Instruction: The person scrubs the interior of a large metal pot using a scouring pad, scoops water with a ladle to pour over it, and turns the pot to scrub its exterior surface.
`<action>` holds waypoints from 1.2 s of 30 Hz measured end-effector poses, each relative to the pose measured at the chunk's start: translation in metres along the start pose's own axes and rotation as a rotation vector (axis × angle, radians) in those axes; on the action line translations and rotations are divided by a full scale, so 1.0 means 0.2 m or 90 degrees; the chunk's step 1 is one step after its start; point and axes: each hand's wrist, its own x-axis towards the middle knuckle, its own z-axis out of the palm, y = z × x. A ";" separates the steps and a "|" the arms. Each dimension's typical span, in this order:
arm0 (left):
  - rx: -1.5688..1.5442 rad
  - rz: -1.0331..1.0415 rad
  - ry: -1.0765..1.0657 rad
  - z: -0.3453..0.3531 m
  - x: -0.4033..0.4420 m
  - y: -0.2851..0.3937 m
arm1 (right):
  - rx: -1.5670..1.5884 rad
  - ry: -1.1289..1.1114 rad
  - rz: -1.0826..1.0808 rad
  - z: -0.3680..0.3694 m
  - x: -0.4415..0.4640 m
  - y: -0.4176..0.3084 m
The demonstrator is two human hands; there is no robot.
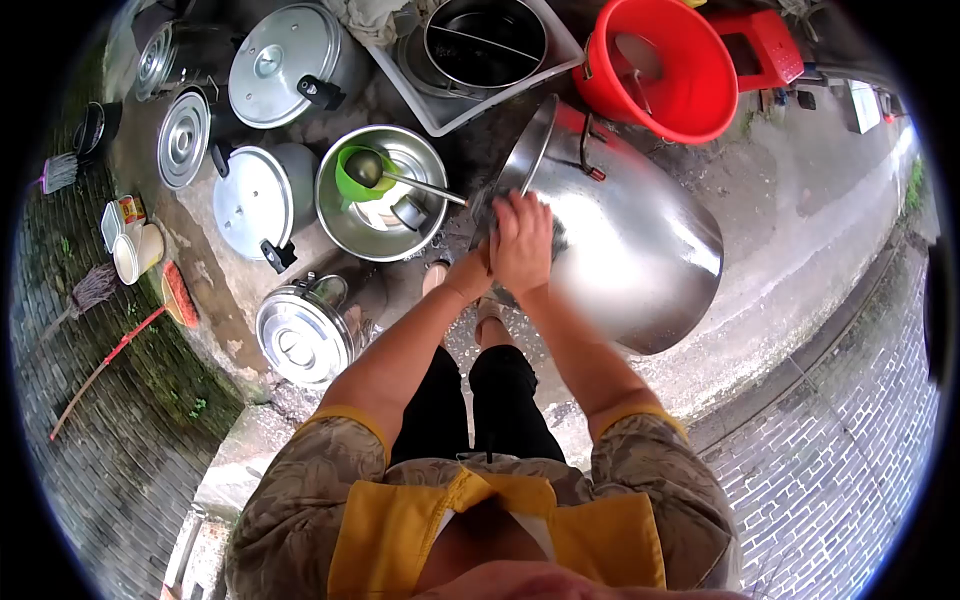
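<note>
A large stainless steel pot (650, 230) lies tipped over in front of me, its mouth turned to the left and a loop handle on its upper side. My right hand (522, 238) grips the near part of its rim, fingers bent over the edge. Crossing close beside it, my left hand (482, 265) reaches toward the pot's mouth; its fingers are hidden behind my right hand. Left of the pot sits a steel basin (330, 215) holding a green plastic scoop (352, 185), a long-handled ladle (425, 187) and a small metal cup (409, 212).
Several lidded pots, including a pressure cooker (265, 75), stand at the left. A grey tray (560, 45) carries a divided pot (487, 80). At the back are a red bucket (705, 80) and a red stool (775, 50). A broom (120, 345) lies far left.
</note>
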 end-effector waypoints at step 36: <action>-0.192 -0.710 0.285 -0.06 -3.24 -0.04 | -0.146 -0.202 -0.074 -0.25 0.30 0.26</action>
